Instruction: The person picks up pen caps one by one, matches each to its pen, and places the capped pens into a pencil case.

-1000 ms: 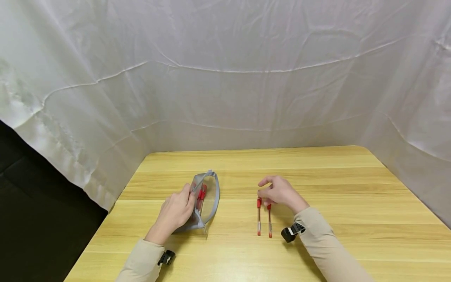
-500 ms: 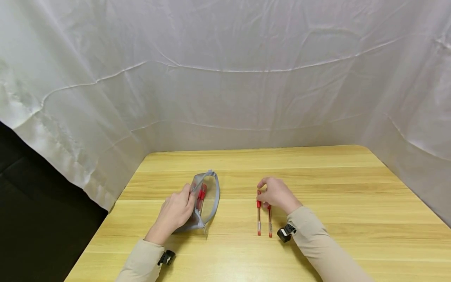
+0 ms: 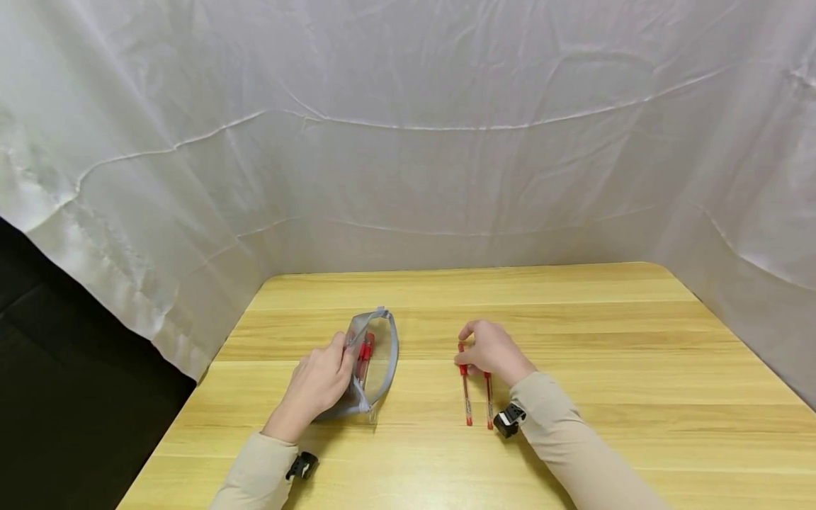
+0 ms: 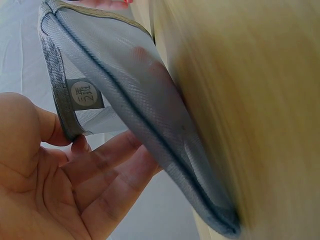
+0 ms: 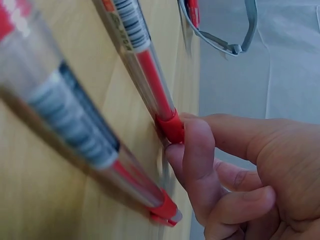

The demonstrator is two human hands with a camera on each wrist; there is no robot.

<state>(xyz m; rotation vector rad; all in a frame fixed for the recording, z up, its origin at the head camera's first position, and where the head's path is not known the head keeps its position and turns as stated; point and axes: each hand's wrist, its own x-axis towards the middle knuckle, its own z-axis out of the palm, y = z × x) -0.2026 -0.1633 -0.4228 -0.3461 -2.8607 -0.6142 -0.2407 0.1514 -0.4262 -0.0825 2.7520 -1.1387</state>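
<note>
My left hand [image 3: 320,379] pinches the edge of a grey mesh zip pouch [image 4: 145,107], thumb and fingers meeting at its rim. The pouch's mouth gapes toward the right in the head view, and red pens [image 3: 365,354] show inside it. On the right, my right hand [image 3: 494,350] pinches the red cap of a clear-barrelled red pen [image 5: 155,75] between thumb and fingers. That pen slants slightly, its lower end near the table. A second red pen [image 3: 489,404] lies just right of it, its cap partly hidden by the hand in the head view.
Both pens and the pouch are on a wood-grain table [image 3: 605,340]. White cloth [image 3: 446,191] hangs along the back and sides. A dark surface [image 3: 64,368] is at the far left. Black cameras are strapped to both wrists.
My right hand has moved left, closed on the left pen's cap and shifted its capped end a little to the left. The left hand and pouch have stayed in place.
</note>
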